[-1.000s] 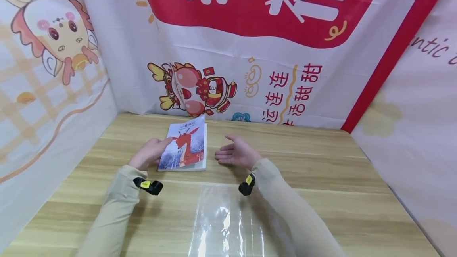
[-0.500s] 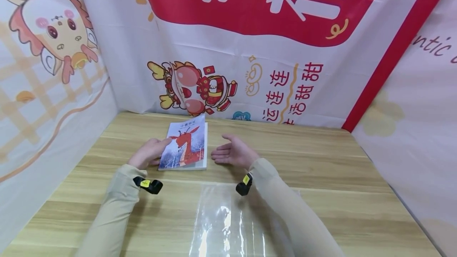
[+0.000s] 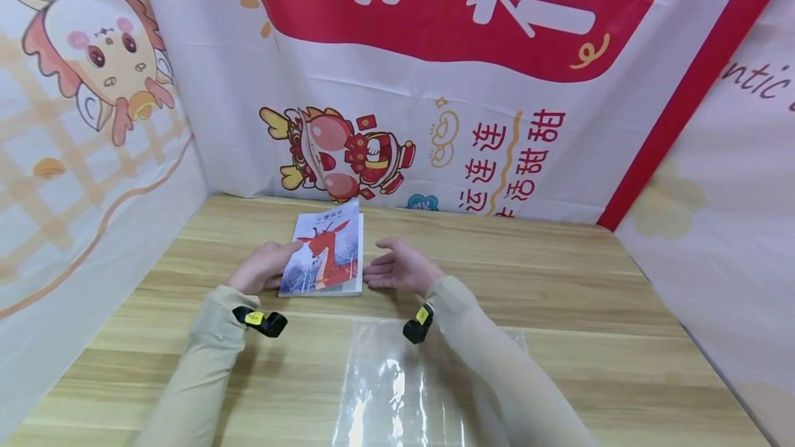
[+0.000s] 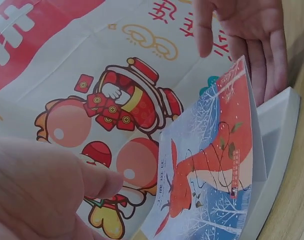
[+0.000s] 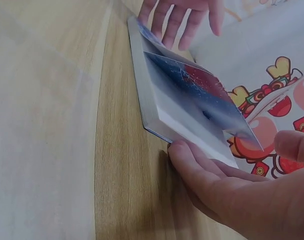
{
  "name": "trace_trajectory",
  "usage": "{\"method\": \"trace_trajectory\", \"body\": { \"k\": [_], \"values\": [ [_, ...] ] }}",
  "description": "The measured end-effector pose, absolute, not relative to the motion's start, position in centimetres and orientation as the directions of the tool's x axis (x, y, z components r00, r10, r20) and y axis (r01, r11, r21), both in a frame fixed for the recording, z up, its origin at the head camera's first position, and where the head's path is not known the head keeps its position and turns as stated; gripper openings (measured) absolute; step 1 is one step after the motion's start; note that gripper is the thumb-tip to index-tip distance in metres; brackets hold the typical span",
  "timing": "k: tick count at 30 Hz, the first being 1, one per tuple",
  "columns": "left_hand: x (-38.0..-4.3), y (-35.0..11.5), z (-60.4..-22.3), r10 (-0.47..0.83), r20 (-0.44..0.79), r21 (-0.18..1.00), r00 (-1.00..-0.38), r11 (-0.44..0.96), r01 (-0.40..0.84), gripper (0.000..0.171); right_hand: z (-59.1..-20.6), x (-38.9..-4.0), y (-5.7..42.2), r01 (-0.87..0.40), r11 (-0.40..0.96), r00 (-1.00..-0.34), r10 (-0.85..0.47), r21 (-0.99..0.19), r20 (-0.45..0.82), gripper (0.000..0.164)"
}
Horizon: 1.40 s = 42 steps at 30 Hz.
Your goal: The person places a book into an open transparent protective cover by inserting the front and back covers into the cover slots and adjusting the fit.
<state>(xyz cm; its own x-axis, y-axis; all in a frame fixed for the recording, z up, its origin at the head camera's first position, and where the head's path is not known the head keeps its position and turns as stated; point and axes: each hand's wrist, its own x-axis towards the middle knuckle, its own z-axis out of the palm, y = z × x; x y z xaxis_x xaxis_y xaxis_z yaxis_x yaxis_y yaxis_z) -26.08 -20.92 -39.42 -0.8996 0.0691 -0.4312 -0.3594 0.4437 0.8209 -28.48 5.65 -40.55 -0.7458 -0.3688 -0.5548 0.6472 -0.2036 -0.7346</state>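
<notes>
A paperback book (image 3: 326,254) with a red deer on a blue and white winter cover lies on the table, its front cover lifted along the right side. My left hand (image 3: 257,269) is at its left edge, thumb over the cover side. In the right wrist view that left hand (image 5: 184,17) has straight, spread fingers close to the spine. My right hand (image 3: 406,269) is at the opposite edge, palm turned inward. Its straight fingertips (image 5: 179,147) meet the book's edge in the right wrist view, while the thumb stands apart.
A clear plastic sleeve (image 3: 379,364) lies on the wooden table (image 3: 546,267) in front of the book, partly under the right forearm. Printed cloths hang behind (image 3: 373,74) and at both sides. A black strap with a camera (image 3: 261,321) sits on each wrist.
My right hand has moved left until its fingertips reach the book's right edge. My left hand and the book stay nearly where they were; the view has shifted slightly.
</notes>
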Motion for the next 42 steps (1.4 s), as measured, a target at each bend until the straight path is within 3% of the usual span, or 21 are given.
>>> {"method": "trace_trajectory", "body": {
  "k": [18, 35, 42],
  "values": [
    [-26.1, -20.3, -38.8, 0.07, -0.476, 0.844, -0.876, 0.316, -0.433, 0.07, -40.6, -28.8, 5.5, 0.64, -0.163, -0.748, -0.356, -0.751, -0.56, 0.056],
    [-26.3, -19.6, -38.4, -0.016, -0.465, 0.872, -0.885, 0.16, -0.462, 0.06, -40.5, -28.8, 6.0, 0.594, -0.131, -0.782, -0.323, -0.794, -0.532, 0.048],
    [-26.4, -19.1, -39.3, 0.138, -0.403, 0.911, -0.905, -0.037, -0.411, 0.055, -40.9, -29.0, 6.1, 0.584, -0.12, -0.789, -0.317, -0.803, -0.526, 0.044]
  ]
}}
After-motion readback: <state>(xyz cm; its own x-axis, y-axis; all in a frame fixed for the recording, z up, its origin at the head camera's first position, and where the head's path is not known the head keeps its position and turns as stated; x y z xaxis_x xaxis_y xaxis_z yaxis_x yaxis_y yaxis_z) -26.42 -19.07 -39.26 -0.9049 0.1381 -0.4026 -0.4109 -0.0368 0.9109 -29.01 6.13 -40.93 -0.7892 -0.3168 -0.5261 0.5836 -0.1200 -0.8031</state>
